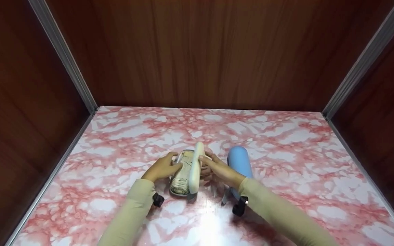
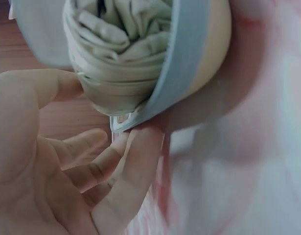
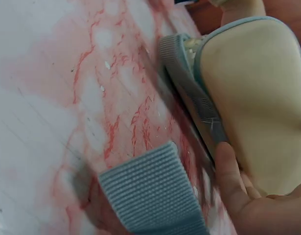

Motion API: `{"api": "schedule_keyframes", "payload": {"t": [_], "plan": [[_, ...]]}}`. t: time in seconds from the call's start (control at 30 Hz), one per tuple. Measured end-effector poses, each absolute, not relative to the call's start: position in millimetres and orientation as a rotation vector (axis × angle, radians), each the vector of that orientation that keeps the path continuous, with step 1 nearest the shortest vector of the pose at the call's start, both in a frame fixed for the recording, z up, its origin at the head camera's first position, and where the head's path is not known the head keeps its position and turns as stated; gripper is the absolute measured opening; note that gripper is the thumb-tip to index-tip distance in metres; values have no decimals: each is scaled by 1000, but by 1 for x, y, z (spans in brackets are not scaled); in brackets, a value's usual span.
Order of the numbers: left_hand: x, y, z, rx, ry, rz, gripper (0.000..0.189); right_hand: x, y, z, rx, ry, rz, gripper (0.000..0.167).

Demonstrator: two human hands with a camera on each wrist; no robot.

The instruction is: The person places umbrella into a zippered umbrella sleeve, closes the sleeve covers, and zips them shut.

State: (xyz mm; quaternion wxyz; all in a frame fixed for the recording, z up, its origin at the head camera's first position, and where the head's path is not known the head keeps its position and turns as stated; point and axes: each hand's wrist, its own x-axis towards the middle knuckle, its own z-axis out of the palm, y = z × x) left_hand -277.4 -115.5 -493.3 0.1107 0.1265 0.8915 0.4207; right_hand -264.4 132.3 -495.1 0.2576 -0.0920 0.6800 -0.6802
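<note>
A cream zippered case [image 1: 194,177] stands open on the table, its lid raised nearly upright on the right. A rolled beige fabric bundle [image 2: 118,54], folded in layers, fills its base. My left hand [image 1: 165,166] grips the base's left side, thumb over the rim by the bundle and fingers along the outside. The right hand [image 1: 221,169] holds the lid from its outer side, thumb near the top edge. In the right wrist view, one fingertip touches the grey-blue edging low on the case, beside the lid's smooth cream shell [image 3: 253,93].
A blue case [image 1: 240,160] lies just right of the cream one, partly behind the right wrist. A ribbed grey-blue strap [image 3: 150,191] sticks out near the right hand. Wooden panels [image 1: 197,54] with metal edge strips enclose the red-and-white marbled table [image 1: 121,136].
</note>
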Motion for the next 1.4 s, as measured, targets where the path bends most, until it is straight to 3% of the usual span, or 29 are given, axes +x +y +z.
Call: {"api": "schedule_keyframes", "payload": {"t": [0.33, 0.53, 0.77, 1.1, 1.4], "plan": [[-269, -124, -494, 241, 2360, 1477, 50, -258, 128, -490, -324, 2159, -1714, 78], [-269, -128, -497, 255, 2348, 1500, 46, -253, 124, -487, -606, 2469, -1437, 75], [-269, -130, -498, 179, 2332, 1575, 38, -252, 122, -486, -971, 2778, -812, 66], [-263, -122, -491, 243, 2487, 1508, 57, -254, 120, -484, -1031, 2801, -614, 65], [-258, -106, -480, 464, 2798, 1023, 65, -259, 122, -485, -1059, 2772, -621, 66]]}}
